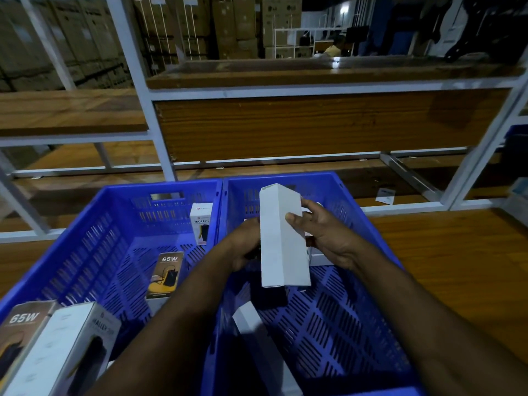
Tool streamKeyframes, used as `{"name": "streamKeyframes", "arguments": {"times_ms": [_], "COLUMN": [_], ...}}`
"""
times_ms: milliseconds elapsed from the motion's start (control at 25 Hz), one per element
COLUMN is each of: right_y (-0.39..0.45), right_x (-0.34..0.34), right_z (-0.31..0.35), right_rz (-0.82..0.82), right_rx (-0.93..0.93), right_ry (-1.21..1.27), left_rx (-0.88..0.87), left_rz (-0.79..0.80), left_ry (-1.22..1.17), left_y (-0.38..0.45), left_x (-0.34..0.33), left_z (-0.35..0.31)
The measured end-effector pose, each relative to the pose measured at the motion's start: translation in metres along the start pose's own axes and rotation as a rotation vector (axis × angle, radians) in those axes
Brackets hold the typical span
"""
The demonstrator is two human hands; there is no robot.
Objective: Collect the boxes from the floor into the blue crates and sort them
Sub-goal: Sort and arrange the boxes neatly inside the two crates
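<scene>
Nearest you, at the lower left, two retail boxes stood at the near rim of the left crate (pixel 94 224): a 65W box (pixel 20 332) and a white Halley box (pixel 63 352) touching it. Further in, another 65W carton (pixel 167 274) lay on the crate floor and a second Halley carton (pixel 201 221) stood against the wall shared with the right crate (pixel 357 324).

You held the plain white box (pixel 281 238) over the right crate, upright and slightly tilted. Your right hand (pixel 323 238) gripped it with the thumb on its front face and the fingers wrapped behind. Your left hand (pixel 247 244) curled against its left edge, though how firmly it clasped could not be made out. Beneath it a dark item (pixel 268 295) and a white carton (pixel 248 315) lay in the same crate.

Judging by how easily you carried it, the box was probably light, stiff cardboard with smooth, somewhat slippery faces. Its thin walls would likely dent under a hard squeeze, so the long edges and corners looked like the best places to hold it.
</scene>
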State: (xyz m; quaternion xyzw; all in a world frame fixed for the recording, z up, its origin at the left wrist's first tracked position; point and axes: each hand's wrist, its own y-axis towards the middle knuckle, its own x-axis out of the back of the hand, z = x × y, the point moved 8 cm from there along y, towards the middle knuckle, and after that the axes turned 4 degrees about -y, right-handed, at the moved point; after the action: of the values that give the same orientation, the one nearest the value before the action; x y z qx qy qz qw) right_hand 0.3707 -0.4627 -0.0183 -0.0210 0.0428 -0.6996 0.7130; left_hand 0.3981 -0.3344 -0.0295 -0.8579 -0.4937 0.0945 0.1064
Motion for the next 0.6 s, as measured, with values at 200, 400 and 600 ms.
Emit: {"name": "streamKeyframes", "arguments": {"times_ms": [200, 400, 600], "right_y": [0.004, 0.005, 0.005], "right_x": [0.021, 0.032, 0.047], "right_z": [-0.010, -0.024, -0.027], "right_rz": [-0.197, -0.312, -0.454], "right_rx": [-0.068, -0.166, -0.180], "right_ry": [0.096, 0.132, 0.158], "left_rx": [0.083, 0.112, 0.135], "left_rz": [0.022, 0.087, 0.182], "left_ry": [-0.248, -0.177, 0.011], "left_y": [0.005, 0.011, 0.007], "left_x": [0.000, 0.003, -0.002], "left_z": [0.005, 0.012, 0.017]}}
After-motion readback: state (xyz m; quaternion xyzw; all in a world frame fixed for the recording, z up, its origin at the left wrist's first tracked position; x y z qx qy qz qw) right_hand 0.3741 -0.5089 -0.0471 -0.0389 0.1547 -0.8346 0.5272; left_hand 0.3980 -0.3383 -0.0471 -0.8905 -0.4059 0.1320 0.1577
